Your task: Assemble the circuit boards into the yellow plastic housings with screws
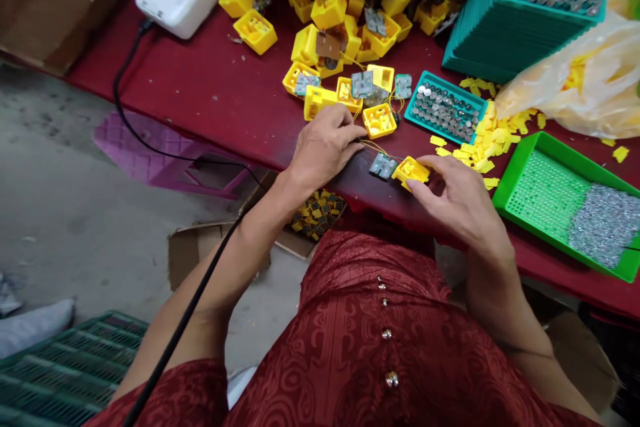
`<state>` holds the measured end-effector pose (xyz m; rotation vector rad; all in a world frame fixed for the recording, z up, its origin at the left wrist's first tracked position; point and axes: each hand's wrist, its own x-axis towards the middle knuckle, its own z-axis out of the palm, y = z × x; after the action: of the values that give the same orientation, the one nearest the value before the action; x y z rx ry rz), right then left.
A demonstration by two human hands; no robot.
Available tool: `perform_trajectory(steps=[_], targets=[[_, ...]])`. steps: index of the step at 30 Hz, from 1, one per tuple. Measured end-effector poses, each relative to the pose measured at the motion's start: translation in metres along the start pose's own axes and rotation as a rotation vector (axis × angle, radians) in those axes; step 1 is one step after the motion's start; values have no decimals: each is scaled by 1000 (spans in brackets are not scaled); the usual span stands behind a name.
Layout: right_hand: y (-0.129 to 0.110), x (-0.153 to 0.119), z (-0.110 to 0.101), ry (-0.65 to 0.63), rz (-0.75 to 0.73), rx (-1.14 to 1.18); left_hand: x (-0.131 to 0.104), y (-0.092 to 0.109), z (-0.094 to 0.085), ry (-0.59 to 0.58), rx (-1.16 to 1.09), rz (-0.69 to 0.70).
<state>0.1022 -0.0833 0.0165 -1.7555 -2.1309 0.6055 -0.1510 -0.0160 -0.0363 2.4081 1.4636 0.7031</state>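
My right hand (457, 197) has its thumb and fingers closed on a small yellow plastic housing (411, 173) at the table's front edge. Next to that housing lies a grey-green circuit board (383, 165). Thin wires (375, 145) run from the board and housing towards my left hand (325, 140). The fingertips of my left hand are pinched together at the wires' far end; what is between them is hidden. Just beyond my left fingers sits another open yellow housing (380, 121) with white parts inside.
Yellow housings (330, 7) with boards are heaped at the back. A teal tray (445, 107) of button cells stands by loose yellow covers (483, 147) and a stack of teal trays (505, 33). At right is a green tray (550, 187) of screws. A black cable (200, 159) crosses my left arm.
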Motion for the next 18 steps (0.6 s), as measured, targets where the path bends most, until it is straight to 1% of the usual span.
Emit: perform_trajectory(steps=[2,4,6,7,8,9,11,12,13,14,15,16,18], targets=[[-1,-1,-1,7,13,18,-1,5,-10,-5,-47,-1],[-2,-5,-3,32,45,38,-8,18,-23,43,-139,-58],[-4,-14,-4,59,76,32,-22,38,-34,116,-251,-189],[-6,-20,-3,65,83,19,-33,50,-37,120,-320,-273],[-9,-26,-2,65,86,7,-44,63,-39,75,-432,-364],[-12,-33,0,60,83,1,-56,76,-37,-41,-603,-472],[-19,-46,5,46,55,15,-79,99,-29,-304,-1097,-728],[-23,-52,8,33,27,34,-88,109,-22,-382,-1330,-847],[-27,-58,10,12,-14,60,-95,116,-15,-393,-1534,-928],[-31,-63,10,-13,-67,91,-100,120,-9,-384,-1701,-987],[-34,-66,10,-38,-124,125,-102,122,-4,-335,-1814,-1036],[-35,-67,8,-59,-176,166,-103,122,0,-275,-1890,-1074],[-35,-64,1,-60,-240,241,-103,118,1,-178,-1943,-1131]])
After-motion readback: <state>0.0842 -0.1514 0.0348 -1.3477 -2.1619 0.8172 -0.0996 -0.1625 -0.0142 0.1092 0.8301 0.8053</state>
